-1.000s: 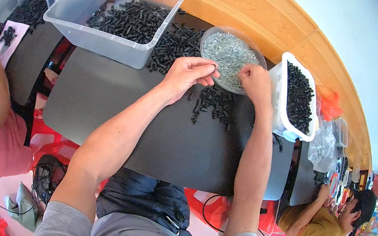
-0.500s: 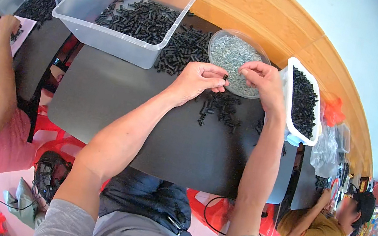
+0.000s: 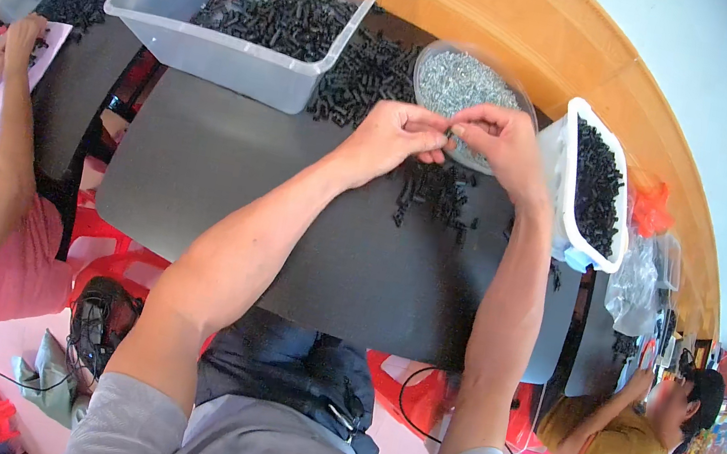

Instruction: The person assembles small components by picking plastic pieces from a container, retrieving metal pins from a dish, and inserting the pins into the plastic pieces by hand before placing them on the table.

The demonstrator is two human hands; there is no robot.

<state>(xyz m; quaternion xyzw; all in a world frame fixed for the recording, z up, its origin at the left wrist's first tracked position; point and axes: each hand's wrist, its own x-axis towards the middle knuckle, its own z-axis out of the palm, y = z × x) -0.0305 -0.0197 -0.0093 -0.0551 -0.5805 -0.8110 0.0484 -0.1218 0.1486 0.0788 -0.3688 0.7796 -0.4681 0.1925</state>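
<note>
My left hand (image 3: 390, 142) pinches a small black plastic part (image 3: 450, 132) between thumb and fingers. Opposite it, my right hand (image 3: 501, 152) is closed in a pinch, its fingertips meeting the left ones at that part. Whatever the right fingertips hold is too small and covered to make out. Both hands hover by the near rim of a round clear tub (image 3: 416, 81) full of small silvery metal pieces (image 3: 466, 85). Below the hands, loose black plastic parts (image 3: 432, 198) lie scattered on the dark table (image 3: 358, 255).
A large clear bin (image 3: 207, 65) with black parts stands at back left, beside a heap of black parts (image 3: 365, 81). A white basket (image 3: 559, 155) of them is on the right. People in a pink shirt (image 3: 7, 262) and a mustard shirt (image 3: 604, 435) sit at either side.
My right hand has moved in toward the left, so the fingertips now meet at the black part. The whole view has shifted slightly.
</note>
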